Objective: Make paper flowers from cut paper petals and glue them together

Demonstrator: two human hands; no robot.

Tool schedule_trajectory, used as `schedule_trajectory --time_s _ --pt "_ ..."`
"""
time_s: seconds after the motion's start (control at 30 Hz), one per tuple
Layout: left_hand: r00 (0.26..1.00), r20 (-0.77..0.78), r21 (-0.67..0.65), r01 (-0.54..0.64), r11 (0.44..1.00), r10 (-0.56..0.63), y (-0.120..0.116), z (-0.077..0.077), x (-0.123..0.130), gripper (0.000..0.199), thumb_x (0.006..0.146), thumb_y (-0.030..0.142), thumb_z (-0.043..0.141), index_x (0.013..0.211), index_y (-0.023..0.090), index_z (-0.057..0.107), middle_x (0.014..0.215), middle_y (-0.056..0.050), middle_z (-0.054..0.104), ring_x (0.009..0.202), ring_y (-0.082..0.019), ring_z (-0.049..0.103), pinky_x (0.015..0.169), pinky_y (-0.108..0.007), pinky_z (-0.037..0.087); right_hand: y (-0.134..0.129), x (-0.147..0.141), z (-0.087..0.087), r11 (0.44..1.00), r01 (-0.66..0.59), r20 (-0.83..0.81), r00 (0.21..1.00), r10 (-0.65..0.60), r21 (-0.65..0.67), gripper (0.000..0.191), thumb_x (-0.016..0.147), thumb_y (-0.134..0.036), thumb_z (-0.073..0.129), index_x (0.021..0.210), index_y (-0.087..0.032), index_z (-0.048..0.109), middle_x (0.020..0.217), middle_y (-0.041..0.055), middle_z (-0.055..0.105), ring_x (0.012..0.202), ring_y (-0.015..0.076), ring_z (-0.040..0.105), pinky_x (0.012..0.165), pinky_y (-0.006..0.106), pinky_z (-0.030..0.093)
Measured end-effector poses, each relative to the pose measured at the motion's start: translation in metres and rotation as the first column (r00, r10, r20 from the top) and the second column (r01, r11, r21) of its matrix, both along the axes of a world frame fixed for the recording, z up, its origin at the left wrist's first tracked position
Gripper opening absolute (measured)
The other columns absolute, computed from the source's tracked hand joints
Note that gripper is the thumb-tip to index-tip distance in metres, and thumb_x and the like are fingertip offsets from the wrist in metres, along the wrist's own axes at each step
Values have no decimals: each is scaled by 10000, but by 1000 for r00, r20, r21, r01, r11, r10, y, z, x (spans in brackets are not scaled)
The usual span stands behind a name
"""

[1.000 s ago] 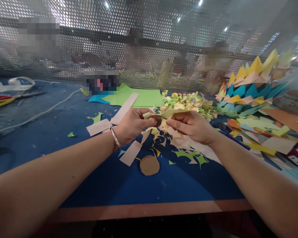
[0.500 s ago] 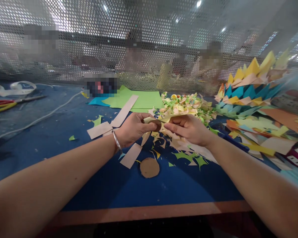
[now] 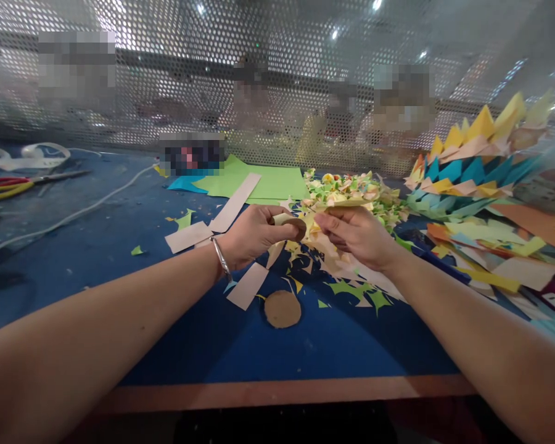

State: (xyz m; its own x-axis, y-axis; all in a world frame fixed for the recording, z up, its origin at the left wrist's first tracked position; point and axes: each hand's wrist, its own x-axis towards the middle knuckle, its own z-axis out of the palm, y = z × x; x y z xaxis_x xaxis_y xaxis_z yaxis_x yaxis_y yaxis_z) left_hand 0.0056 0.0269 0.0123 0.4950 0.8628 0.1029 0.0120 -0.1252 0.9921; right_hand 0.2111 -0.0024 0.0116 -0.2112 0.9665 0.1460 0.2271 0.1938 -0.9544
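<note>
My left hand point(image 3: 259, 234), with a silver bangle at the wrist, is closed on a small brown disc point(image 3: 298, 229) and pale yellow paper point(image 3: 283, 217) beside it. My right hand point(image 3: 351, 233) pinches a pale yellow strip point(image 3: 349, 202) between thumb and fingers, a little to the right. A gap separates the two hands. Below them a round cardboard piece point(image 3: 282, 309) lies flat on the blue table point(image 3: 203, 345). Pale strips point(image 3: 248, 286) rest near my left wrist.
Behind my hands lie green sheets point(image 3: 268, 184) and a heap of small paper pieces point(image 3: 379, 197). Layered pointed paper point(image 3: 476, 160) stands at the right, above loose strips. Scissors point(image 3: 32, 183) and a white cable point(image 3: 97, 203) are at the left.
My right hand has moved slightly right, away from my left hand, with its strip. The gap between the hands is wider. The whole view has shifted a little.
</note>
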Motion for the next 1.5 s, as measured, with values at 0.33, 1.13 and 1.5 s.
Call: schedule_trajectory --time_s 0.33,1.13,1.5 --pt "996 -18 -7 88 996 -89 -2 -1 3 96 669 240 761 714 156 745 687 -27 701 649 -133 575 633 -275 411 -2 -4 1 994 12 -145 989 -29 -113 429 794 -570 750 745 -166 613 445 -113 290 397 34 208 392 229 97" --pt "917 399 -393 162 905 9 -20 0 11 122 748 125 786 825 148 694 852 0 696 800 -111 636 780 -267 460 -9 -19 4 999 11 -284 959 3 47 384 693 -442 863 775 -157 619 530 -91 450 382 12 285 366 231 137" --pt "950 301 -240 -6 971 81 -17 2 8 172 731 185 804 788 167 642 762 17 678 717 -106 627 565 -225 335 -10 -10 5 1000 -20 -159 987 21 6 421 838 -573 705 761 -166 632 460 -114 257 403 43 187 399 252 118"
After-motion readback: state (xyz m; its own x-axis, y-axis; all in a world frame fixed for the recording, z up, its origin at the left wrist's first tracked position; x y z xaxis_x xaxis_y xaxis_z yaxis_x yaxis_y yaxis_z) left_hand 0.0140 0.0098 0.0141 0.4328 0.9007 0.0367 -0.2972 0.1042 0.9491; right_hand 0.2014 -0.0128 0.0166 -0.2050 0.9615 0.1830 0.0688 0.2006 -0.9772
